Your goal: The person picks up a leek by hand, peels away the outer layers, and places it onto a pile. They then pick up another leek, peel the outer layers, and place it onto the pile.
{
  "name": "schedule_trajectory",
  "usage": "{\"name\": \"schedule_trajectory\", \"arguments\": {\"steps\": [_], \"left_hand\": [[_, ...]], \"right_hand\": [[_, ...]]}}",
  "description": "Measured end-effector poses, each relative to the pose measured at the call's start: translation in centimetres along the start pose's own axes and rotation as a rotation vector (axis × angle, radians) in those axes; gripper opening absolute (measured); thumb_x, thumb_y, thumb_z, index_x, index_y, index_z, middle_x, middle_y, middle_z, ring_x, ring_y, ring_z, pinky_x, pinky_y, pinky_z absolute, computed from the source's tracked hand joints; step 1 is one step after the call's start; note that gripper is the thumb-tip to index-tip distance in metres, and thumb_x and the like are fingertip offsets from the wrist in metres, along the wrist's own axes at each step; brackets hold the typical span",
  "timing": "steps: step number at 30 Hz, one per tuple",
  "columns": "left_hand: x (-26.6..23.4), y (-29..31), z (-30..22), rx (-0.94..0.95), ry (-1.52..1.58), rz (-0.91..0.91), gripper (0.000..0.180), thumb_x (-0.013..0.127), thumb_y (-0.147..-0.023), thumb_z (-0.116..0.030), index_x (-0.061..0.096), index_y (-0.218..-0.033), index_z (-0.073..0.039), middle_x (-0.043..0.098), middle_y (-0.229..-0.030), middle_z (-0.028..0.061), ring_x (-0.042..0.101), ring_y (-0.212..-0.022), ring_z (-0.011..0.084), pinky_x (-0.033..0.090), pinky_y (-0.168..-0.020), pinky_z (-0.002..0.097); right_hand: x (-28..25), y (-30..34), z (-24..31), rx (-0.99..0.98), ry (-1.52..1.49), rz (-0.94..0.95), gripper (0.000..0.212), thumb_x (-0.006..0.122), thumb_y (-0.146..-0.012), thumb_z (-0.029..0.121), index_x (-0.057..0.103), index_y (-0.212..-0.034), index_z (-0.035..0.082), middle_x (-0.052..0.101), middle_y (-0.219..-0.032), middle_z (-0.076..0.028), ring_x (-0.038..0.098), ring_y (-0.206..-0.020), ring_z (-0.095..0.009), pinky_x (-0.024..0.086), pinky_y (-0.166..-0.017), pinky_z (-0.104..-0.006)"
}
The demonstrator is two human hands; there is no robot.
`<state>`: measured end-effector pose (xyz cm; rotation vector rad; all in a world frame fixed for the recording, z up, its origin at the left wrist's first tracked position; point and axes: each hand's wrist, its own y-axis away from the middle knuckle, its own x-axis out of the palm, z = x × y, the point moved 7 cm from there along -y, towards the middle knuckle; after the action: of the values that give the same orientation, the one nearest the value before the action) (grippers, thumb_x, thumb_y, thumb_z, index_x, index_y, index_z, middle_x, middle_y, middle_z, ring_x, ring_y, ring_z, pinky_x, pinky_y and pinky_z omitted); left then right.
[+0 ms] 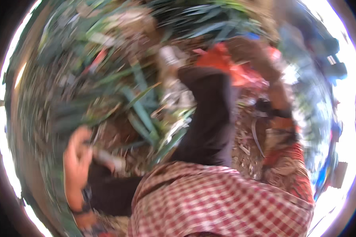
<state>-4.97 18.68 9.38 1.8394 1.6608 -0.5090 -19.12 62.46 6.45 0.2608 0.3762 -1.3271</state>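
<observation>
My right hand (251, 53) looks gloved in brown, though blur hides the fingers' outline. It is closed on a red-orange plastic bag (215, 59), which spreads out around it ahead of my right knee. My left hand (77, 160) is bare and held low at the left, beside my bent left leg. Its thumb and fingers are a little apart, and I see nothing held. Just right of it, near the ground, is a pale blurred object (106, 158) whose kind I cannot make out.
Long green leaves (140, 114) lie over brown soil between my legs. A clear, crumpled plastic item (176, 94) rests beside my right knee. More leaves (209, 17) stand ahead. A thin pale strip (257, 136) curves over the litter-strewn ground (243, 154) at right.
</observation>
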Motion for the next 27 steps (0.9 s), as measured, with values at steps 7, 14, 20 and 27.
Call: {"name": "schedule_trajectory", "arguments": {"steps": [7,14,20,27], "left_hand": [[-8.6,1.4,8.7,-0.14,0.55,-0.343,0.044,0.045,-0.088,-0.031,0.039,-0.122,-0.004,0.056,-0.096,0.0067,0.056,-0.067,0.0104,0.041,-0.053,0.02],[-10.1,4.5,19.1,-0.357,1.027,-0.715,0.04,0.046,-0.087,-0.025,0.042,-0.119,-0.002,0.059,-0.087,0.0052,0.054,-0.06,0.0067,0.041,-0.045,0.0155],[-11.4,9.1,19.1,-0.459,1.03,-0.923,0.036,0.042,-0.088,-0.026,0.045,-0.109,0.002,0.054,-0.069,0.0107,0.043,-0.04,0.0118,0.038,-0.035,0.0203],[-12.1,12.5,21.2,-0.548,1.169,-1.073,0.032,0.043,-0.087,-0.025,0.043,-0.098,0.005,0.052,-0.063,0.0132,0.043,-0.038,0.0144,0.04,-0.031,0.0239]], "right_hand": [[18.8,-10.2,8.2,0.001,-0.277,0.661,0.031,0.047,-0.087,0.019,0.049,-0.109,-0.002,0.059,-0.091,-0.011,0.058,-0.074,-0.016,0.049,-0.065,-0.0258],[44.7,-12.0,-0.1,-0.163,0.616,0.816,0.022,0.049,-0.083,0.023,0.057,-0.095,0.008,0.06,-0.083,-0.009,0.057,-0.073,-0.019,0.047,-0.065,-0.0305],[61.9,-10.6,-9.9,-0.278,0.702,0.79,0.024,0.05,-0.08,0.028,0.057,-0.094,0.01,0.061,-0.082,-0.013,0.06,-0.077,-0.026,0.047,-0.067,-0.0377],[65.5,-9.4,-13.0,-0.23,1.492,1.046,0.054,0.063,-0.071,0.027,0.046,-0.12,0.011,0.057,-0.106,-0.013,0.056,-0.093,-0.026,0.046,-0.077,-0.0346]]}}
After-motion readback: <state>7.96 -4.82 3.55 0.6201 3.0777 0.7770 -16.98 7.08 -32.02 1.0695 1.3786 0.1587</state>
